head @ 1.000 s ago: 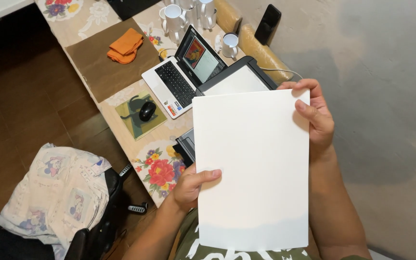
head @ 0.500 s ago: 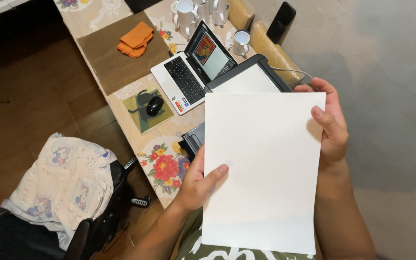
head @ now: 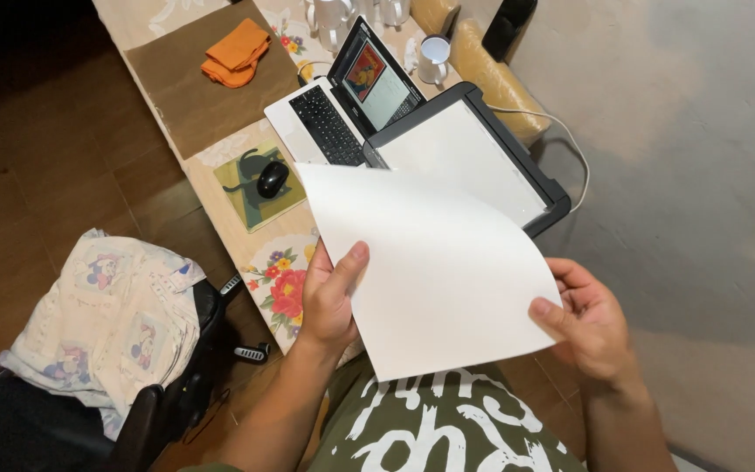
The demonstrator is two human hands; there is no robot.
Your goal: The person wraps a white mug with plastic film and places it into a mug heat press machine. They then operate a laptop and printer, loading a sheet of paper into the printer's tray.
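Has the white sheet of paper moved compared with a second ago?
Yes. The white sheet has dropped clear of the black-framed panel it covered, held by both hands.

A blank white paper sheet (head: 430, 271), slightly curved, tilts above the table edge.

Even indoor light, sharp focus, dim shadowy left floor.

One white sheet (head: 434, 271), one laptop (head: 342, 109), one mouse (head: 272, 178), one orange cloth (head: 236, 52)
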